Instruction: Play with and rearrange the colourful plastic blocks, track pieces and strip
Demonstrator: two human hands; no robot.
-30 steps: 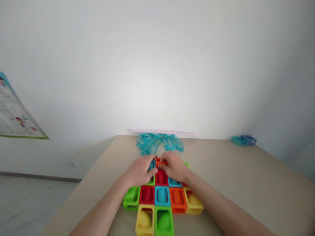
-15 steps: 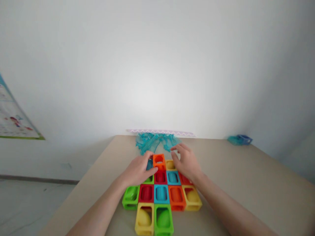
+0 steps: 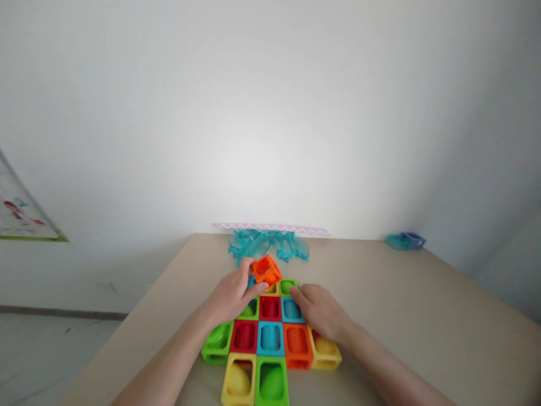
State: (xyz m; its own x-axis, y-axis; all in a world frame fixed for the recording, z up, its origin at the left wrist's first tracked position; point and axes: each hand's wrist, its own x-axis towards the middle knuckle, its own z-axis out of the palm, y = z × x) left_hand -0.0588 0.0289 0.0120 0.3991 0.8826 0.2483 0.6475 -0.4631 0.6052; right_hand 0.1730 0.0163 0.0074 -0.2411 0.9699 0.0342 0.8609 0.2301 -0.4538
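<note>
Orange block (image 3: 267,270) has tilted since the earlier frame, pinched in the fingers of the left hand (image 3: 230,293) above the far coloured blocks (image 3: 270,337). Right hand (image 3: 323,311) curls at the green block (image 3: 288,286); grip undetermined. Teal pieces (image 3: 250,242) lie farther on the counter (image 3: 401,304).

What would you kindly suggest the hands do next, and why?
I would probably have the left hand level the open-sided orange plastic cube, because it is held tilted and partly hides the farthest yellow plastic block, while the right hand is at the neighbouring green plastic block.
</note>
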